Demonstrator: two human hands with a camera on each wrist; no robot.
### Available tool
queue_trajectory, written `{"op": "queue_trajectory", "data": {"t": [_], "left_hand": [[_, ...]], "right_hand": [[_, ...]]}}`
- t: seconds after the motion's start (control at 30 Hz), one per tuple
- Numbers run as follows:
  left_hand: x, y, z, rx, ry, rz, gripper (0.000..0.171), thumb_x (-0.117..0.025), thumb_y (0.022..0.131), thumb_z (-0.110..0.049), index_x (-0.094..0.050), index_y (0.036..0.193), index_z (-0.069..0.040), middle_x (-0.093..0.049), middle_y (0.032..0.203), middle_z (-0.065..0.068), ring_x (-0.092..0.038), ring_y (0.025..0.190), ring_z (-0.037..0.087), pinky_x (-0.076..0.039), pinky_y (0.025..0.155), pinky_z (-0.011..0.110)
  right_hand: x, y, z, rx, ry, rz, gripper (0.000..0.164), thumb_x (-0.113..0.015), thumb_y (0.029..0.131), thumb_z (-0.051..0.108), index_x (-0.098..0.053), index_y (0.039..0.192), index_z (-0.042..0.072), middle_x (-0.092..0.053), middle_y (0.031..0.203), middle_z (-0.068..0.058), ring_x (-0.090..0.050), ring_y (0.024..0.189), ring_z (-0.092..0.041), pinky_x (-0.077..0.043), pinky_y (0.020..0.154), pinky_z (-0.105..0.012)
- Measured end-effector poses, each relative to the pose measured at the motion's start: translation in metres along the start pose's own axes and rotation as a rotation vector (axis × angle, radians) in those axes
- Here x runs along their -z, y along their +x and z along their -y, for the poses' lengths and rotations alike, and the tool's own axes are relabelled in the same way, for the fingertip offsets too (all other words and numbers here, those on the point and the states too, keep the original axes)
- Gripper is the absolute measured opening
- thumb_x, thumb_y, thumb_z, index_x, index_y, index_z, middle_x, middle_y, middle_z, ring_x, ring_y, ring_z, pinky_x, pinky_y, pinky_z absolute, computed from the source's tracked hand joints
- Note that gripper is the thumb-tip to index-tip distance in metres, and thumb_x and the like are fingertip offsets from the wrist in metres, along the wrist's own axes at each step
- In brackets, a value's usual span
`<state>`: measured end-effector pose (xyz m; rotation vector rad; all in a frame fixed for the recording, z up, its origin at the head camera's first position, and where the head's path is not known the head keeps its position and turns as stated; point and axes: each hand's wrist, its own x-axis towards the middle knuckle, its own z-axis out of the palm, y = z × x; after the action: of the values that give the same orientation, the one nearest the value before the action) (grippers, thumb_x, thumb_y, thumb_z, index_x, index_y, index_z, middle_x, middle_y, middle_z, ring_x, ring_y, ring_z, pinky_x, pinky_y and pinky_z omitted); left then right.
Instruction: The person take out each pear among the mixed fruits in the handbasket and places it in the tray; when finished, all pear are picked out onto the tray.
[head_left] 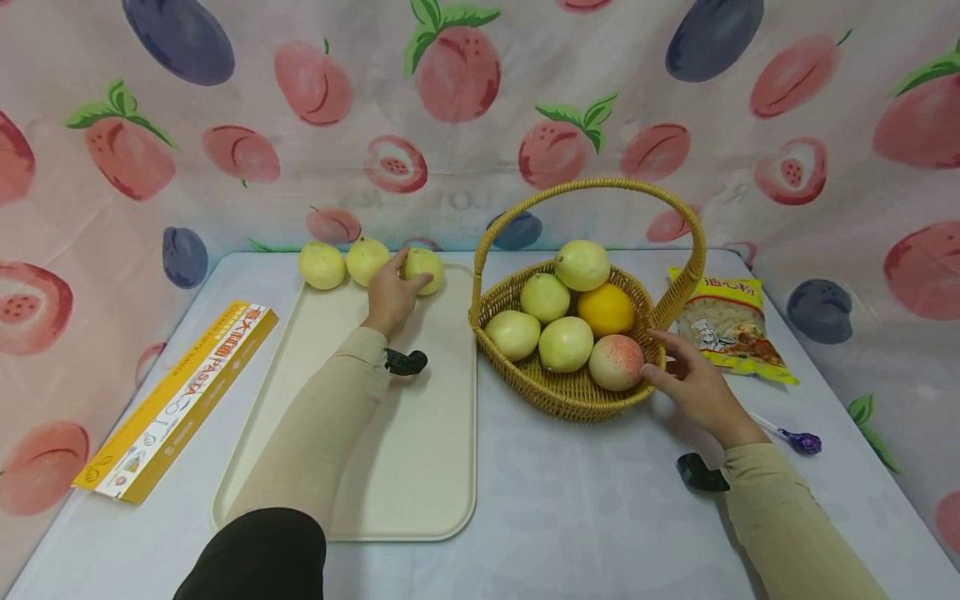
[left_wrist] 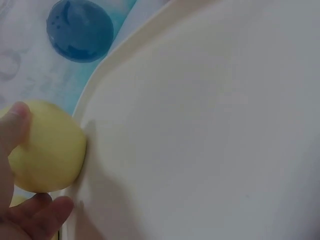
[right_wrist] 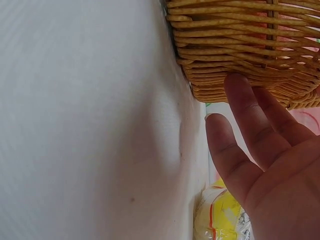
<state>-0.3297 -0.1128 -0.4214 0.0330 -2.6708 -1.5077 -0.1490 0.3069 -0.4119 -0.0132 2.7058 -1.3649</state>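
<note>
My left hand (head_left: pixel 390 298) holds a round pale yellow-green fruit (head_left: pixel 424 271) between thumb and fingers, over the far edge of the beige tray (head_left: pixel 420 467). In the left wrist view, the thumb lies on one side of this fruit (left_wrist: pixel 50 150) and fingers on the other. Two similar fruits (head_left: pixel 322 266) sit just left of it. My right hand (head_left: pixel 697 392) is at the right side of the wicker basket (head_left: pixel 555 404). Its fingers (right_wrist: pixel 245 105) look mostly straight, with fingertips against the weave. Inside the basket lie a peach (head_left: pixel 617 362), an orange (head_left: pixel 606 310) and several pale yellow-green fruits (head_left: pixel 566 344).
A yellow pasta box (head_left: pixel 176 400) lies left of the tray. Right of the basket are a yellow food packet (head_left: pixel 723 321) and a purple-wrapped lollipop (head_left: pixel 801 442). The basket's tall handle (head_left: pixel 588 185) arches above the fruit. A fruit-patterned cloth (head_left: pixel 465 150) hangs behind the table.
</note>
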Motion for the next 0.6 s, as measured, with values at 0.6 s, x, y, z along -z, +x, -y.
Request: {"op": "queue_trajectory", "data": {"t": [0.6], "left_hand": [[-0.0032, 0.0066, 0.0003, -0.024, 0.043, -0.035, 0.069, -0.07, 0.097, -0.026, -0.038, 0.155, -0.009, -0.039, 0.155, 0.013, -0.031, 0.145, 0.028, -0.024, 0.118, 0.036]], "right_hand": [[-0.0007, -0.0007, 0.0001, 0.003, -0.002, -0.006, 0.075, -0.061, 0.1, 0.041, -0.027, 0.158, 0.007, -0.026, 0.157, -0.026, -0.037, 0.13, -0.051, -0.038, 0.101, -0.066]]}}
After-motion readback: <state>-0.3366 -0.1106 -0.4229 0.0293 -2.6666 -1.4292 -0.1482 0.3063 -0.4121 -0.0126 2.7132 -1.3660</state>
